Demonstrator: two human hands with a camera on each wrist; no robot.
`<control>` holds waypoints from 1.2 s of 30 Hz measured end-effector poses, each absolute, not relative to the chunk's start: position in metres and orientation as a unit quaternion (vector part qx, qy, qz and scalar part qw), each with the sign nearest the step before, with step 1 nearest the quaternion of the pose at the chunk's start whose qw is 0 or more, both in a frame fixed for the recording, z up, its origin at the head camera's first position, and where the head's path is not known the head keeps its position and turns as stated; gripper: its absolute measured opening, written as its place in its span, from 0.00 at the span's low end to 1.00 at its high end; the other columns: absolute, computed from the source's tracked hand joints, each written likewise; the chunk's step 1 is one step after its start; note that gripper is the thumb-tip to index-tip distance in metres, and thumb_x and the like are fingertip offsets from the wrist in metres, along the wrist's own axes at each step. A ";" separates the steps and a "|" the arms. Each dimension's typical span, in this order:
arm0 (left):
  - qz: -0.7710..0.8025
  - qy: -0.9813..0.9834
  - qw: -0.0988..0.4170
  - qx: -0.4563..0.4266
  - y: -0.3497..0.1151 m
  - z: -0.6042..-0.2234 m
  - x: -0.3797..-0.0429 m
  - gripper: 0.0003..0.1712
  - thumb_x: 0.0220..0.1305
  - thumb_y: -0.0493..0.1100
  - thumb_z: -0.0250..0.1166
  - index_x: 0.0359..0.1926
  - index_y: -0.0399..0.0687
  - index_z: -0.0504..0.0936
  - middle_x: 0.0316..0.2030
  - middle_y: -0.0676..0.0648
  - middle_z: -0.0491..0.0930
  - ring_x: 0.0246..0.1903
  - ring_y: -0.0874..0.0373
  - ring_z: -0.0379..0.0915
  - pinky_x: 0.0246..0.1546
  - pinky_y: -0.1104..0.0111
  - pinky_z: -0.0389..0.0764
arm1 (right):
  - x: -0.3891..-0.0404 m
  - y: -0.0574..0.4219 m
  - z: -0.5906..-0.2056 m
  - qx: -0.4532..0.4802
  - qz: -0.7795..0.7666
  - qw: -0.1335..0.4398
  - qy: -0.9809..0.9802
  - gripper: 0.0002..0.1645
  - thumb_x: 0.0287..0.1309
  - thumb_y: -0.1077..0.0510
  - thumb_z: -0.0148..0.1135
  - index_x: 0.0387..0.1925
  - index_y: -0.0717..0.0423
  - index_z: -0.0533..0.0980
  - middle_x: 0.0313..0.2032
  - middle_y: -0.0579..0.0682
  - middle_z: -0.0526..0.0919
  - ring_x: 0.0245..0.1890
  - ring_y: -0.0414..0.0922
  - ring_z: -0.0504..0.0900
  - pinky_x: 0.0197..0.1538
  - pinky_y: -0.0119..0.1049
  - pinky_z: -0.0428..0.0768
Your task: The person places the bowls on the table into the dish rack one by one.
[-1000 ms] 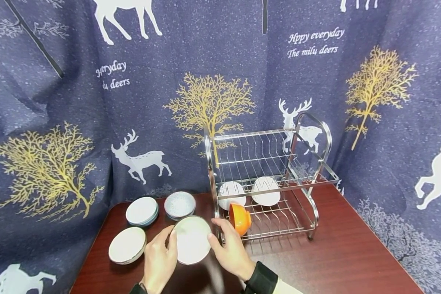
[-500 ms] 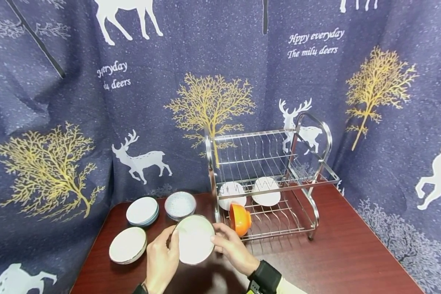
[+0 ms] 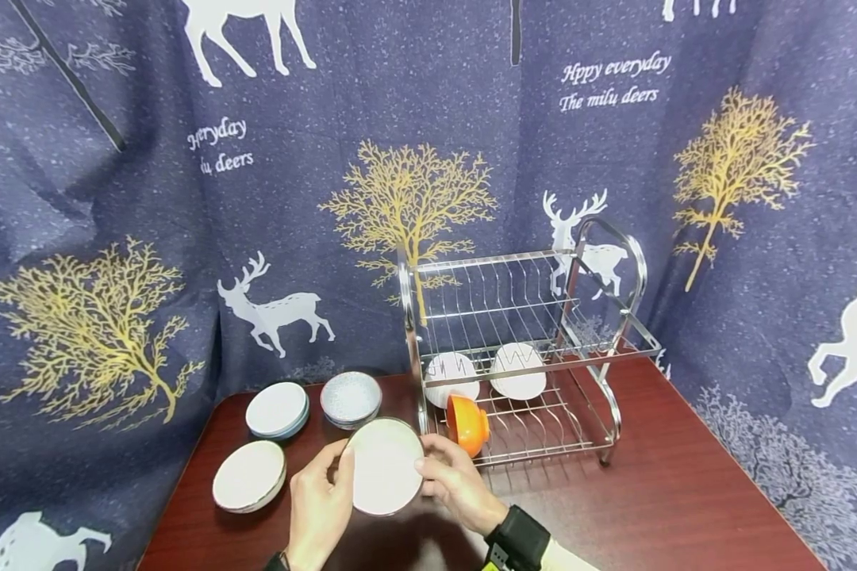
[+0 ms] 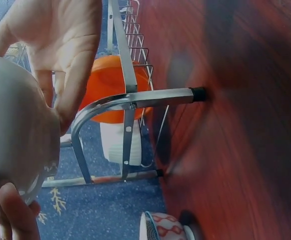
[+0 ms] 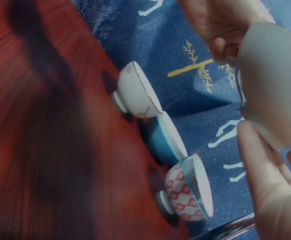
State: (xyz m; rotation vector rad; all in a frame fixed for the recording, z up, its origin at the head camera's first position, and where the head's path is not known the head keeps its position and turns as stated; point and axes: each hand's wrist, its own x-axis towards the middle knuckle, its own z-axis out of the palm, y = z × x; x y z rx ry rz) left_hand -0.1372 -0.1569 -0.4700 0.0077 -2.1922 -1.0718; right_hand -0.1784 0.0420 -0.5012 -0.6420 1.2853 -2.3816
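Two grips, we note: left hand (image 3: 320, 498) and right hand (image 3: 461, 485) pinch opposite sides of a glossy, pale, dark-rimmed bowl (image 3: 386, 468).

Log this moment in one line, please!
left hand: holds pale bowl | right hand: holds it too | orange bowl: in rack

Counted everything, and I get seven bowls: one pale bowl (image 3: 387, 468) held by two hands, left (image 3: 320, 500) and right (image 3: 460, 492); one cream bowl (image 3: 248, 476), one teal bowl (image 3: 277, 411), one red-patterned bowl (image 5: 187, 192); plus two white bowls (image 3: 448, 396) (image 3: 518, 385) and one orange bowl (image 3: 469, 428). Otherwise it's one two-tier dish rack (image 3: 564, 364), one wooden table (image 3: 657, 468), and three gold trees (image 3: 146, 369) (image 3: 415, 254) (image 3: 707, 230) printed on the cloth backdrop (image 3: 471, 103). Pretty easy tally tbh.
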 end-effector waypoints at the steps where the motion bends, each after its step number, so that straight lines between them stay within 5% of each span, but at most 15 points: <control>1: -0.417 -0.842 0.343 0.001 -0.156 -0.471 -0.137 0.07 0.59 0.32 0.65 0.37 0.45 0.85 0.20 0.57 0.79 0.18 0.69 0.71 0.18 0.78 0.71 | -0.179 0.043 -0.502 -0.233 -0.846 0.181 0.445 0.16 0.60 0.67 0.54 0.50 0.62 0.68 0.40 0.53 0.77 0.35 0.42 0.82 0.39 0.36 0.83; 9: -0.470 -0.827 0.308 -0.020 -0.148 -0.472 -0.139 0.06 0.65 0.37 0.62 0.40 0.49 0.84 0.26 0.59 0.80 0.22 0.67 0.75 0.24 0.76 0.74 | -0.184 0.054 -0.501 -0.263 -0.857 0.178 0.406 0.18 0.64 0.64 0.47 0.54 0.65 0.64 0.47 0.56 0.77 0.40 0.47 0.84 0.41 0.45 0.82; 16: -0.530 -0.805 0.262 -0.040 -0.139 -0.471 -0.142 0.13 0.74 0.41 0.50 0.41 0.49 0.82 0.18 0.51 0.75 0.13 0.61 0.71 0.16 0.73 0.74 | -0.193 0.069 -0.499 -0.258 -0.864 0.157 0.404 0.27 0.65 0.62 0.42 0.64 0.68 0.60 0.52 0.57 0.78 0.45 0.50 0.82 0.44 0.48 0.81; 23: -0.509 -0.822 0.250 -0.049 -0.128 -0.487 -0.154 0.05 0.67 0.38 0.60 0.41 0.48 0.82 0.27 0.51 0.80 0.21 0.66 0.74 0.21 0.73 0.76 | -0.199 0.086 -0.495 -0.251 -0.864 0.135 0.414 0.28 0.67 0.61 0.40 0.68 0.62 0.58 0.55 0.55 0.76 0.49 0.50 0.80 0.44 0.52 0.80; 36: -0.505 -0.833 0.217 -0.061 -0.099 -0.512 -0.178 0.11 0.58 0.33 0.66 0.43 0.42 0.81 0.32 0.49 0.81 0.28 0.64 0.78 0.30 0.72 0.80 | -0.205 0.111 -0.494 -0.214 -0.877 0.092 0.419 0.19 0.71 0.58 0.40 0.59 0.57 0.66 0.47 0.50 0.79 0.45 0.44 0.81 0.46 0.44 0.81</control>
